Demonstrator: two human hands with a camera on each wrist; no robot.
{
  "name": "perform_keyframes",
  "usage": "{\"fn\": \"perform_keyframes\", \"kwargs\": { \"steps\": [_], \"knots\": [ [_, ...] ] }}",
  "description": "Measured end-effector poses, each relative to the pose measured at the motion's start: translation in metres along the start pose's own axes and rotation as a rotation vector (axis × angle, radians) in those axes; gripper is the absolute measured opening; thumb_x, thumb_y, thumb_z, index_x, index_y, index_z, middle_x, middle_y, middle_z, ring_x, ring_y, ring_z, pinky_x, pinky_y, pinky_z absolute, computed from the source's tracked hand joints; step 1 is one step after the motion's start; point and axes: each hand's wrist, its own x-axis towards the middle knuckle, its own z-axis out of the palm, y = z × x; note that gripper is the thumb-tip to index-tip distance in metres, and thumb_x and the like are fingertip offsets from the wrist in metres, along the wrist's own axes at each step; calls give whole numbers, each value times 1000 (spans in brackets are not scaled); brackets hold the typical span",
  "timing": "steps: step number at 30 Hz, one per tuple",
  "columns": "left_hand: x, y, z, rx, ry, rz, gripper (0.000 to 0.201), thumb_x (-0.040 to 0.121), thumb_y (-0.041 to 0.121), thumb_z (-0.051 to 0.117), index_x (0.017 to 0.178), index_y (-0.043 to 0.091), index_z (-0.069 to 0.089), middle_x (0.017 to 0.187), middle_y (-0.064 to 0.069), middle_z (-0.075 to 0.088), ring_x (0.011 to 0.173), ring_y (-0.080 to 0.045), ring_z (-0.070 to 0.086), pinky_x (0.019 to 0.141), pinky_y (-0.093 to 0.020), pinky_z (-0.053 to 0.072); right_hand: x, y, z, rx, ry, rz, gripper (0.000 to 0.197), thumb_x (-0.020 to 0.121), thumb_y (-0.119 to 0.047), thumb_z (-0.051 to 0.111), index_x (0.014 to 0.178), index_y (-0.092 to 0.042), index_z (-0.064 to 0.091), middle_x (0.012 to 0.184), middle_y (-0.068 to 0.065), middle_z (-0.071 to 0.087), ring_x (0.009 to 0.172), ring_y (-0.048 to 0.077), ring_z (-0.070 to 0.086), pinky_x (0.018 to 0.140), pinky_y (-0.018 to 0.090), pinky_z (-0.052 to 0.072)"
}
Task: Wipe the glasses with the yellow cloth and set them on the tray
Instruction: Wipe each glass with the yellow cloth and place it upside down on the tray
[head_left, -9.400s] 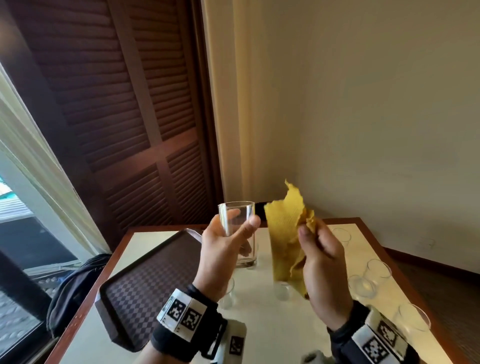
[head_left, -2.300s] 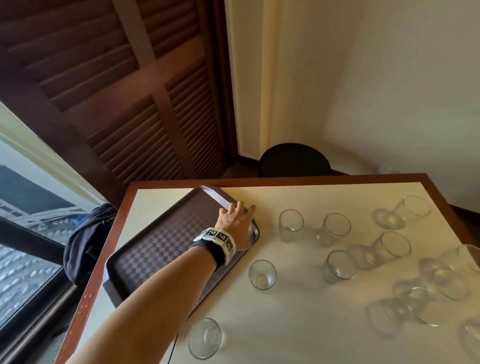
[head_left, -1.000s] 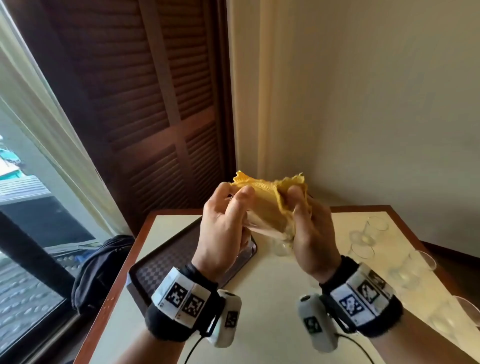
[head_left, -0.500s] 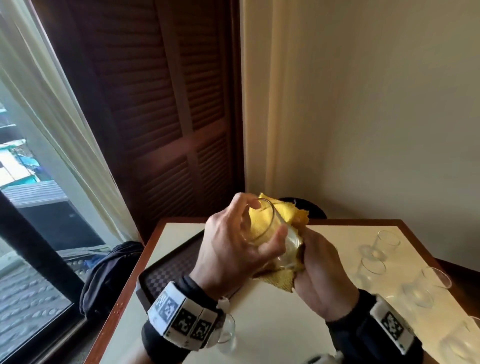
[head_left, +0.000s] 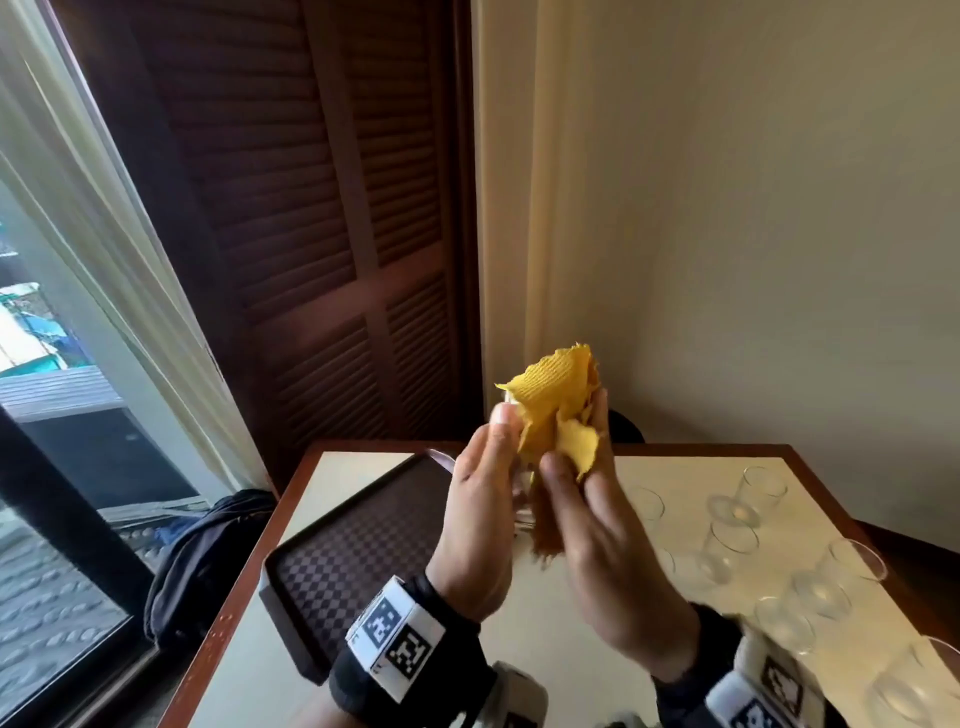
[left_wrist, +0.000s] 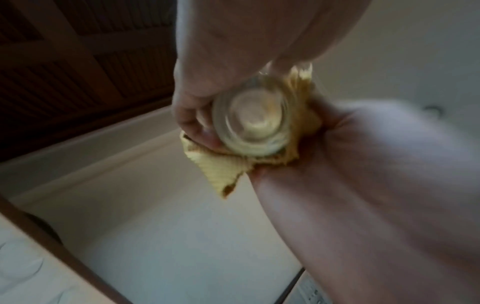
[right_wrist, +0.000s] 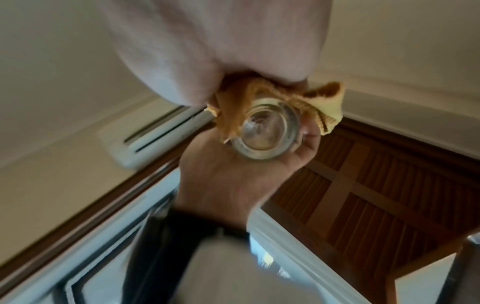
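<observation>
My left hand (head_left: 480, 499) grips a clear glass (left_wrist: 250, 127) upright above the table; in the head view only a sliver of the glass (head_left: 522, 506) shows between my palms. My right hand (head_left: 587, 519) holds the yellow cloth (head_left: 553, 400) wrapped against the glass's right side, and a bunch of it sticks up over the rim. In the right wrist view the cloth (right_wrist: 328, 107) drapes round the glass's thick base (right_wrist: 265, 133). The dark checkered tray (head_left: 358, 545) lies on the table below and to the left of my hands.
Several clear glasses (head_left: 740, 512) stand on the right half of the cream table (head_left: 566, 670), running toward its near right corner. A dark bag (head_left: 208, 561) lies left of the table by the window. A wooden shutter and a wall stand behind.
The glass has swung from tilted toward me to upright between my palms. The cloth now sticks up above my fingers. Both hands still hold the glass and the cloth.
</observation>
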Motion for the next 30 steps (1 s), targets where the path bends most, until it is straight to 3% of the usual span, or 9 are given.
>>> {"fn": "perform_keyframes", "kwargs": {
  "steps": [2, 6, 8, 11, 17, 21, 26, 28, 30],
  "knots": [
    [1, 3, 0, -2, 25, -27, 60, 115, 54, 39, 128, 7, 73, 116, -17, 82, 109, -32, 79, 97, -41, 64, -8, 1, 7, 2, -59, -51, 73, 104, -45, 39, 165, -38, -1, 171, -25, 20, 153, -7, 29, 119, 16, 35],
    [0, -9, 4, 129, -25, 39, 74, 100, 73, 45, 134, 13, 70, 128, -31, 70, 124, -53, 65, 109, -67, 54, 11, -7, -8, 232, -10, -4, 40, 103, -42, 32, 133, -29, 54, 114, -25, 76, 112, -1, 72, 85, 14, 57],
    [3, -10, 4, 120, -39, 57, 74, 91, 83, 55, 127, 20, 72, 129, -30, 66, 121, -50, 66, 108, -64, 56, 10, -5, -5, 265, 1, -18, 35, 109, -40, 30, 133, -32, 54, 119, -22, 75, 118, 4, 70, 91, 19, 57],
    [10, 3, 1, 104, 41, 78, 57, 88, 68, 66, 124, 25, 65, 113, -12, 75, 108, -40, 74, 99, -54, 61, -6, 3, 9, 200, -84, -32, 36, 109, -37, 30, 143, -39, 42, 132, -27, 67, 131, 1, 61, 103, 17, 51],
    [-1, 0, 8, 84, -17, 48, 70, 103, 73, 36, 135, 19, 69, 118, -31, 73, 114, -50, 69, 105, -61, 56, 29, -11, -9, 258, -6, -26, 39, 103, -43, 32, 129, -27, 56, 108, -21, 79, 109, 4, 74, 82, 17, 59],
    [6, 16, 1, -28, -40, 83, 79, 103, 75, 36, 128, 9, 70, 117, -26, 77, 106, -33, 76, 100, -45, 63, 10, -5, 10, 190, -87, -78, 36, 113, -27, 29, 143, -31, 49, 139, -16, 67, 134, 6, 61, 106, 22, 52],
    [11, 2, -4, 73, 37, 124, 78, 101, 68, 46, 131, -3, 56, 111, -44, 64, 102, -49, 67, 102, -78, 51, 29, -14, 0, 217, -92, -63, 40, 111, -26, 22, 129, -25, 57, 115, -19, 78, 113, 0, 72, 89, 14, 56],
    [5, -5, 1, 77, 15, 54, 85, 94, 84, 43, 138, 15, 66, 127, -35, 68, 119, -50, 71, 106, -73, 53, 37, -18, -4, 261, -17, -68, 39, 109, -30, 26, 117, -21, 62, 99, -15, 81, 97, 2, 77, 79, 15, 58],
    [5, -5, 3, 57, 9, 70, 82, 85, 91, 52, 139, 31, 65, 138, -22, 67, 128, -42, 68, 112, -66, 52, 32, -16, 2, 237, 13, -73, 38, 107, -32, 30, 124, -20, 62, 111, -14, 79, 107, 3, 74, 85, 17, 58]
  ]
}}
